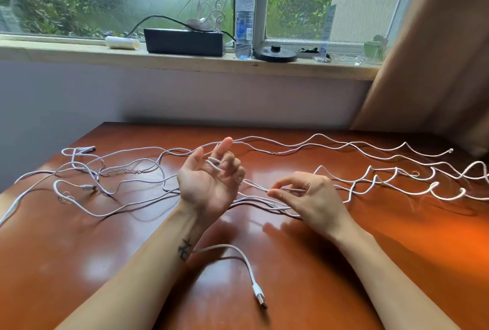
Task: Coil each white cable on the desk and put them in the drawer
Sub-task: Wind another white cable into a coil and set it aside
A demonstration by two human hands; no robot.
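Note:
Several long white cables (330, 144) lie stretched and tangled across the glossy brown desk (79, 263). My left hand (209, 184) is raised palm up at the centre, and one white cable is looped around its curled fingers. From there the cable runs right to my right hand (304, 194), which pinches it between thumb and forefinger. The same cable's free end (238, 258) hangs behind my left forearm and ends in a USB plug (260, 298) lying on the desk near the front. No drawer is in view.
A windowsill runs behind the desk with a black box (185, 41), a water bottle (244, 22), a white roll (121, 42) and a black round object (275, 53). A brown curtain (436, 52) hangs at the right. More cable plugs (88, 148) lie at the desk's left.

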